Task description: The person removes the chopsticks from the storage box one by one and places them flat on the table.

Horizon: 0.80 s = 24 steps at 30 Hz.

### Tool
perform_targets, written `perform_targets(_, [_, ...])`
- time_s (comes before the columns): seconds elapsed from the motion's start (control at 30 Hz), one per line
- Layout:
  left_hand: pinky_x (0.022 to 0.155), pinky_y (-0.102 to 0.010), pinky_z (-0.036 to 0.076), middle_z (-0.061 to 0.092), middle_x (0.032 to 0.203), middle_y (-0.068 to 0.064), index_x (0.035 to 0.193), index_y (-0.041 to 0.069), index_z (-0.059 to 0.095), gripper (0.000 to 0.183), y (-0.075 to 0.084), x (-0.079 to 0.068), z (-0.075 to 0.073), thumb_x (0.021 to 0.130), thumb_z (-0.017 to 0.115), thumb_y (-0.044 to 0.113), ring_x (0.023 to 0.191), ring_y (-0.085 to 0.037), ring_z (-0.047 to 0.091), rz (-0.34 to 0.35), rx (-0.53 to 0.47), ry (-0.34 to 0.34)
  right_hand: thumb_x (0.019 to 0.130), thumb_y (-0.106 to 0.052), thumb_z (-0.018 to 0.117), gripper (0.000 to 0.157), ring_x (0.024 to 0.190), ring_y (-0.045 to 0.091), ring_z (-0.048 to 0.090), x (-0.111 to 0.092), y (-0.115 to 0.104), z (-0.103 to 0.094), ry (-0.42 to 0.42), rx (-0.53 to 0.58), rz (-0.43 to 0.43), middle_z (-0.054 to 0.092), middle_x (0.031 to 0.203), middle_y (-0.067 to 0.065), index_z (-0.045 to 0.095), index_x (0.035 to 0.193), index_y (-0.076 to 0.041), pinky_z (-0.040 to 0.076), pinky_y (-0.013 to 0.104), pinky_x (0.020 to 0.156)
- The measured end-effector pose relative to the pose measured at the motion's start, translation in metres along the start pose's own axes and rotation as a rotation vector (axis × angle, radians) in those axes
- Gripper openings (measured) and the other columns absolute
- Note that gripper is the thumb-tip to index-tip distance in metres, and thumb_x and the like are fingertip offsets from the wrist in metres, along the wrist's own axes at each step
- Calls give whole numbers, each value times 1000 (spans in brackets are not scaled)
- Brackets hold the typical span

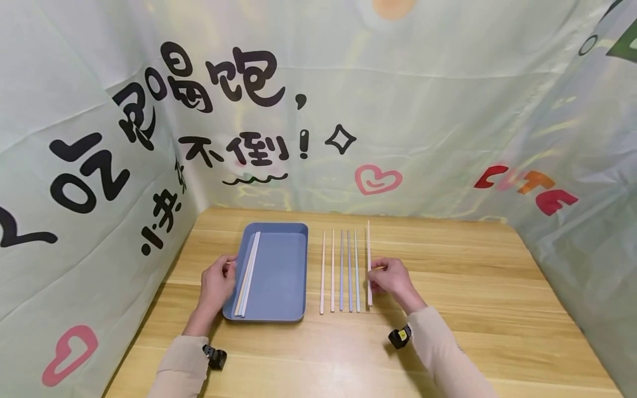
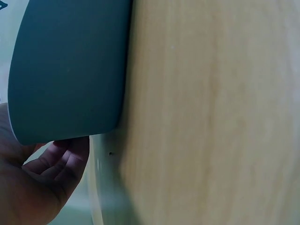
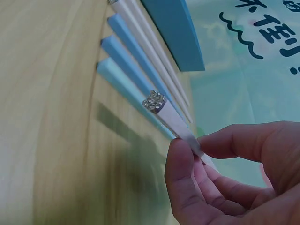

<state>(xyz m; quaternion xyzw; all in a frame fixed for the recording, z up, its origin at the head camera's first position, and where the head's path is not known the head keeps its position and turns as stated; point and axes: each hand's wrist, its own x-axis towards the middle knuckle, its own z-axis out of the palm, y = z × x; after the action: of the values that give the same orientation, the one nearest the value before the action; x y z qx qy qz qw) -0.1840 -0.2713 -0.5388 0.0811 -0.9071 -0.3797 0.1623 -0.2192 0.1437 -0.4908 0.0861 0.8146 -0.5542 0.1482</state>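
Observation:
My left hand (image 1: 219,282) grips the left rim of a blue-grey tray (image 1: 281,276); in the left wrist view its curled fingers (image 2: 72,161) show against the tray's side. Inside the tray, along its left, a few pale chopsticks (image 1: 247,273) lie close together. My right hand (image 1: 393,279) pinches a whitish-pink chopstick (image 3: 180,126) between thumb and fingers. That stick's glittery end points toward the wrist camera, and it appears raised above the table. To its left lie a light blue chopstick (image 1: 357,271), two bluish-purple chopsticks (image 1: 350,271) and two pink chopsticks (image 1: 333,271), roughly parallel.
A wooden table (image 1: 478,309) carries everything. Printed cloth (image 1: 438,121) hangs behind and along both sides, meeting the table's back edge. Small black cameras (image 1: 400,335) sit on both wrists.

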Motion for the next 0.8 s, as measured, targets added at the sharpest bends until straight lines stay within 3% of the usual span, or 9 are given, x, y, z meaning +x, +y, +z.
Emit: perform_targets(0.8, [63,-25,45,68,84,-14,125,-1,72,24,-3,0,1,104,61,6,73,-20,57,13,-5,17,90,4,69,23,66,18,68,4,14,-2,29,-81,20,72,84,18,70,111,12,64,34,64])
